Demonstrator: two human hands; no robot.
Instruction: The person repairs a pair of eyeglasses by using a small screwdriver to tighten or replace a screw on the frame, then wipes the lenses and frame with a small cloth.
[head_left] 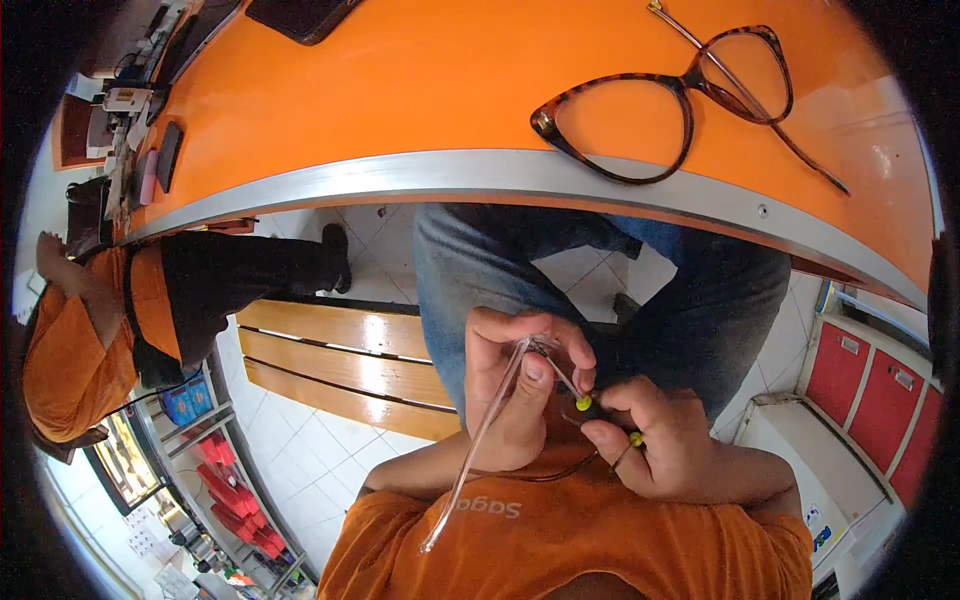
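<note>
My left hand [512, 390] is closed, thumb against fingers, around the upper end of a clear glasses temple [480, 440]. The temple's long, see-through arm hangs down over my orange shirt. In my right hand [665, 435] is a small screwdriver [586, 404] with a dark handle and yellow-green bands. Its thin shaft points up and left to the pinched end at my left fingers. Exactly where the tip meets it is hidden by the fingers. A thin brown strand [560, 472] passes below both hands.
On the orange table [400, 90] lie cat-eye tortoiseshell glasses [685, 85] and a thin loose temple [815, 165] across one lens. The metal table edge [400, 180] runs before my knees. A slatted wooden bench [340, 350] is left; another person [90, 340] stands farther left.
</note>
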